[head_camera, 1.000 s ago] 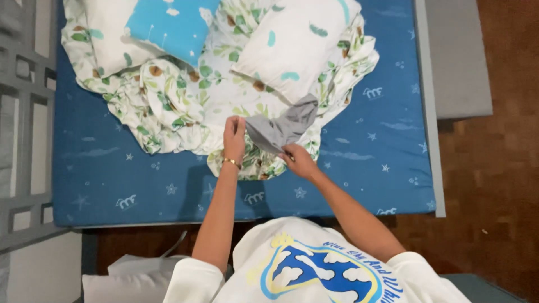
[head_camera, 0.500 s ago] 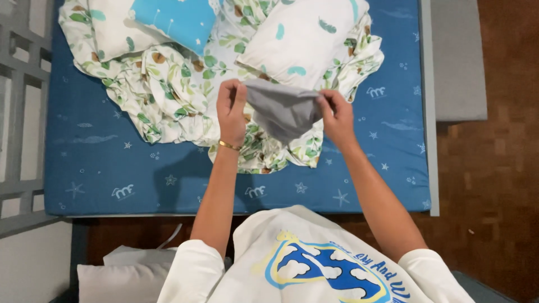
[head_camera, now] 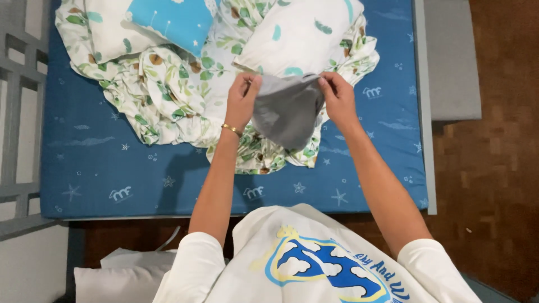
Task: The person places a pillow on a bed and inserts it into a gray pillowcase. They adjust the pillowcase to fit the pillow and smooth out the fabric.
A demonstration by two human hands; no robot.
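Grey cloth (head_camera: 286, 112) looks light and limp; left hand (head_camera: 242, 101) and right hand (head_camera: 337, 98) pinch its top corners, rest sagging below. Best held at edges.

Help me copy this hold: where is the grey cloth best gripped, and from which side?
Pinch the grey cloth at its two top corners, as the left hand and right hand do, coming in from each side. Its upper edge is stretched between them and the rest hangs free, so that grip probably keeps it spread.
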